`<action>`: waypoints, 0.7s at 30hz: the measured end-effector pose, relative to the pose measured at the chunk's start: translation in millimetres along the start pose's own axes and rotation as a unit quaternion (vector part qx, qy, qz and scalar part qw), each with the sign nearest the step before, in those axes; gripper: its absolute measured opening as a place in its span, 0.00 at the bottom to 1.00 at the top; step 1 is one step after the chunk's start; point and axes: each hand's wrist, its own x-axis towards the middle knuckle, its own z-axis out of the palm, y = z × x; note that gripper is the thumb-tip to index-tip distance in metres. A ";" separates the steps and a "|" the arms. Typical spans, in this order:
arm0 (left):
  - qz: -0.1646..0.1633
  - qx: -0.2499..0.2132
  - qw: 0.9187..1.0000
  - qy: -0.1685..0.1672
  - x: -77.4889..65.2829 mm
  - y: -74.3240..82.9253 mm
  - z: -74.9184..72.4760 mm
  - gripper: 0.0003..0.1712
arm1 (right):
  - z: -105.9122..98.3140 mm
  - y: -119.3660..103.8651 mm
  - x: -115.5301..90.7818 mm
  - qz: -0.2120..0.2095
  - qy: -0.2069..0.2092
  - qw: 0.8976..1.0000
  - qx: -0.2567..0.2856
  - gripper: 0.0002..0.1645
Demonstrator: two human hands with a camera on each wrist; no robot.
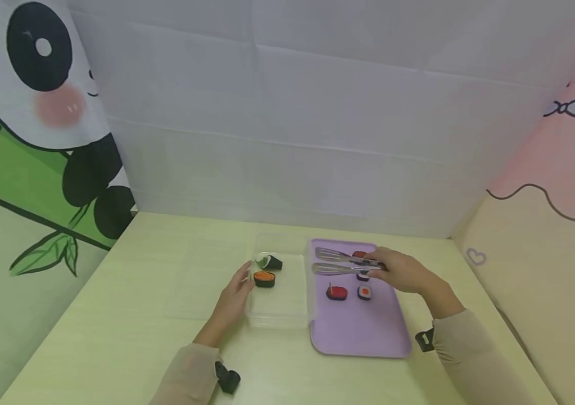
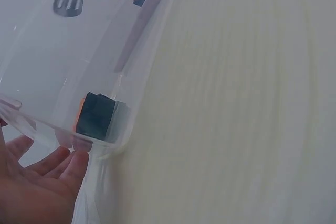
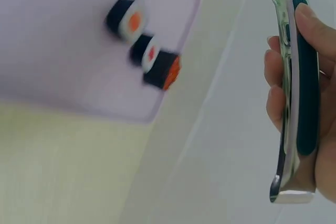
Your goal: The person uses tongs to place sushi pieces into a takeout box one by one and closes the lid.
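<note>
My left hand [image 1: 234, 295] is at the left side of a clear plastic container [image 1: 279, 322], its fingers extended and fingertips at the wall. Inside the container, a seaweed roll with green leaves [image 1: 273, 262] lies behind an orange-topped sushi piece [image 1: 264, 279]. My right hand [image 1: 402, 271] grips metal tongs [image 3: 307, 93] by their dark green handle pads. The spread tips of the tongs point left, above the boundary between the container and a purple tray [image 1: 363, 337]. On the tray lie a red-topped sushi piece [image 1: 338, 293] and a white roll with an orange centre [image 1: 365, 292].
More sushi pieces, among them a red-topped one [image 1: 360, 254], sit at the tray's far side, partly behind the tongs. A faint clear lid [image 1: 201, 281] lies left of the container. A pale wall sheet [image 1: 287, 169] rises behind the table [image 1: 115, 337].
</note>
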 end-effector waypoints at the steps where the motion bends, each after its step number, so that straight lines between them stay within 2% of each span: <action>1: -0.001 0.001 1.000 0.001 -0.3 0.7 -0.6 0.30 | -0.5 5.0 -4.5 0.002 -0.006 1.000 0.002 0.20; 6: -0.001 -0.004 1.000 0.002 -1.9 3.5 -2.2 0.30 | 5.4 21.9 -19.5 0.016 -0.043 0.999 0.013 0.17; 9: 0.000 -0.003 1.000 0.005 -2.2 3.6 -2.3 0.30 | 13.1 26.8 -22.0 0.011 -0.054 0.998 -0.002 0.17; 17: -0.006 -0.002 1.000 0.002 -1.2 2.5 -0.8 0.30 | 30.6 33.6 -19.9 -0.037 -0.032 0.996 -0.073 0.15; 21: -0.014 -0.002 1.000 -0.001 -0.5 1.6 0.0 0.30 | 29.4 35.8 -22.1 -0.038 -0.015 0.996 -0.075 0.13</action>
